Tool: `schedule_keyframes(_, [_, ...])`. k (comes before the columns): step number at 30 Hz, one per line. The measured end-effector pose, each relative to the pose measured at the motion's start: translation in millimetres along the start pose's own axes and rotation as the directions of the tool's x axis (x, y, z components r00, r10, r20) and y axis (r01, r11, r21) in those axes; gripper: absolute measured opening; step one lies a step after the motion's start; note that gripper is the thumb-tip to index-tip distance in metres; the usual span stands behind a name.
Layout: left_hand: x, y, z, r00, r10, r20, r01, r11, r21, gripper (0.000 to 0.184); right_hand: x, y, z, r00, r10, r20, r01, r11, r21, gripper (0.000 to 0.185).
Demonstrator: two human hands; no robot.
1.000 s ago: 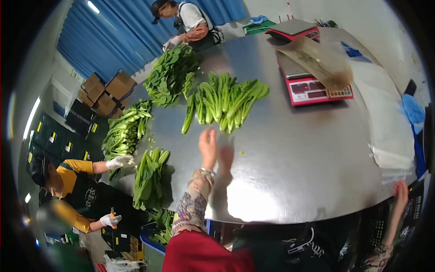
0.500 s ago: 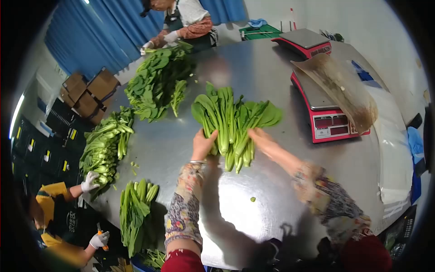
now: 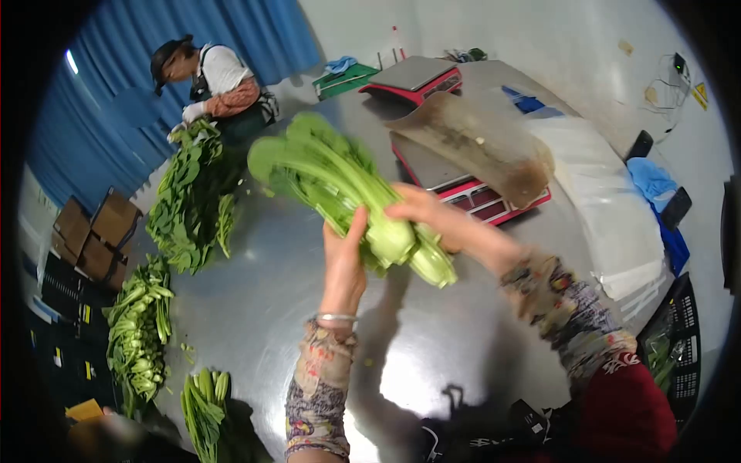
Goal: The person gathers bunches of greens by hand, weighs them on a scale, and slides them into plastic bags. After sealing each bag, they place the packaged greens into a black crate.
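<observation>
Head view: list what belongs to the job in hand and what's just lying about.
Belongs to the job:
- left hand and right hand
- held greens
- metal table
- leafy pile, probably
- nearer scale, possibly

Apparently just lying about:
- blue cloth at right
- cardboard boxes

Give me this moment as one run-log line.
left hand, right hand: gripping | held: bunch of green leafy vegetables with pale stalks, above grey metal table | nearby: red-and-grey scale under brown sheet
</observation>
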State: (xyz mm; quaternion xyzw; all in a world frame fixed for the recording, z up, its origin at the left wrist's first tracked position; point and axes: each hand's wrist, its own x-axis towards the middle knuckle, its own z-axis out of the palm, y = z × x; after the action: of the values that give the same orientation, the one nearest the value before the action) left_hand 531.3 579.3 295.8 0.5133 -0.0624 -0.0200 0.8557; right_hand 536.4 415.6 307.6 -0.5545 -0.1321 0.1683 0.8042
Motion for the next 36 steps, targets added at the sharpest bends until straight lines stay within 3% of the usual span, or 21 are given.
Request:
schedule_keyframes(2, [24.2, -3.1, 50.8, 0.991, 0.099, 0.092, -0.099, 0.995, -0.009, 0.057, -11.5, -46.2, -39.1, 1.0, -0.005, -0.021, 0.003, 0.997, -0.076, 0.049])
schedule_keyframes(4, [51.7, -17.1, 103.6, 0.978, 0.191, 0.087, -0.192, 0.981, 0.007, 0.044, -29.6, -92.8, -62.0, 0.991, -0.093, -0.101, 0.076, 0.985, -0.158, 0.044])
schedule_keyframes(5, [66.1, -22.9, 125.7, 0.981, 0.136, 0.139, -0.12, 0.986, -0.116, 0.071, -29.4, -107.4, -93.0, 0.994, -0.024, -0.106, 0.007, 0.988, -0.157, 0.041])
schedule_keyframes(8, [99.6, -56.3, 185.6, 0.999, 0.027, 0.043, -0.02, 0.987, -0.16, 0.075, -32.1, -133.6, -155.2, 0.979, 0.031, -0.203, -0.063, 0.987, -0.148, 0.037])
schedule_keyframes(11, [116.4, -86.6, 211.8, 0.985, -0.147, -0.095, 0.144, 0.989, -0.037, 0.074, -25.5, -130.2, -216.5, 0.953, 0.192, -0.235, -0.226, 0.966, -0.127, 0.052])
schedule_keyframes(12, [131.4, -111.1, 204.6, 0.984, -0.179, 0.002, 0.179, 0.982, -0.059, 0.073, -21.1, -120.6, -230.2, 0.949, 0.196, -0.248, -0.245, 0.953, -0.181, 0.054])
schedule_keyframes(14, [162.0, -169.5, 172.8, 0.951, -0.247, 0.185, 0.267, 0.959, -0.092, 0.071, -22.4, -109.1, -228.8, 0.967, 0.143, -0.211, -0.243, 0.762, -0.6, 0.058])
schedule_keyframes(15, [161.1, -175.6, 168.4, 0.969, -0.147, 0.196, 0.135, 0.988, 0.076, 0.065, -22.7, -103.6, -226.3, 0.957, -0.019, -0.289, -0.214, 0.625, -0.751, 0.061])
schedule_keyframes(16, [152.4, -161.8, 168.0, 0.953, -0.22, 0.208, 0.196, 0.972, 0.13, 0.065, -22.8, -98.6, -222.4, 0.925, -0.19, -0.327, -0.214, 0.452, -0.866, 0.064])
schedule_keyframes(18, [127.2, -113.3, 165.4, 0.911, -0.352, 0.214, 0.307, 0.927, 0.217, 0.065, -25.4, -89.6, -207.0, 0.821, -0.507, -0.263, -0.287, 0.033, -0.957, 0.071])
schedule_keyframes(19, [138.7, -123.9, 155.1, 0.929, -0.318, 0.192, 0.271, 0.934, 0.234, 0.065, -27.8, -87.1, -203.0, 0.782, -0.603, -0.156, -0.267, -0.098, -0.959, 0.066])
schedule_keyframes(20, [114.3, -92.0, 168.0, 0.94, -0.33, 0.09, 0.286, 0.903, 0.321, 0.064, -27.9, -84.3, -199.7, 0.797, -0.587, -0.145, -0.281, -0.146, -0.949, 0.062])
schedule_keyframes(22, [125.9, -99.4, 149.2, 0.957, -0.256, 0.137, 0.195, 0.916, 0.351, 0.06, -30.6, -78.4, -192.8, 0.821, -0.556, -0.13, -0.308, -0.24, -0.92, 0.054])
schedule_keyframes(25, [104.5, -83.4, 144.9, 0.952, -0.291, 0.097, 0.252, 0.922, 0.294, 0.059, -32.8, -72.5, -179.9, 0.8, -0.6, 0.001, -0.248, -0.331, -0.911, 0.046])
schedule_keyframes(26, [95.3, -81.5, 139.5, 0.97, -0.208, 0.123, 0.154, 0.925, 0.346, 0.059, -33.2, -71.8, -171.1, 0.797, -0.603, 0.026, -0.233, -0.347, -0.908, 0.045])
schedule_keyframes(28, [68.6, -77.5, 125.0, 0.982, -0.028, 0.186, -0.056, 0.901, 0.429, 0.059, -35.5, -66.1, -155.9, 0.829, -0.559, -0.032, -0.271, -0.351, -0.896, 0.043])
schedule_keyframes(30, [26.7, -80.8, 99.6, 0.963, 0.231, 0.142, -0.265, 0.691, 0.672, 0.051, -33.4, -53.8, -151.8, 0.848, -0.508, -0.15, -0.36, -0.346, -0.866, 0.045])
schedule_keyframes(31, [0.6, -79.4, 82.9, 0.968, 0.21, 0.139, -0.242, 0.622, 0.745, 0.05, -33.1, -54.3, -154.4, 0.818, -0.54, -0.199, -0.391, -0.269, -0.88, 0.04])
schedule_keyframes(34, [-89.9, -87.6, 26.4, 0.943, 0.206, 0.261, -0.319, 0.329, 0.889, 0.042, -26.7, -58.2, -182.4, 0.793, -0.556, -0.248, -0.26, 0.058, -0.964, 0.034])
schedule_keyframes(35, [-121.4, -90.9, 6.9, 0.943, 0.15, 0.298, -0.326, 0.225, 0.918, 0.041, -33.8, -65.6, -172.3, 0.742, -0.564, -0.364, -0.203, 0.329, -0.922, 0.032])
schedule_keyframes(36, [-151.7, -84.1, -8.3, 0.927, 0.068, 0.369, -0.373, 0.084, 0.924, 0.037, -44.4, -74.0, -160.9, 0.787, -0.465, -0.407, -0.141, 0.506, -0.851, 0.033])
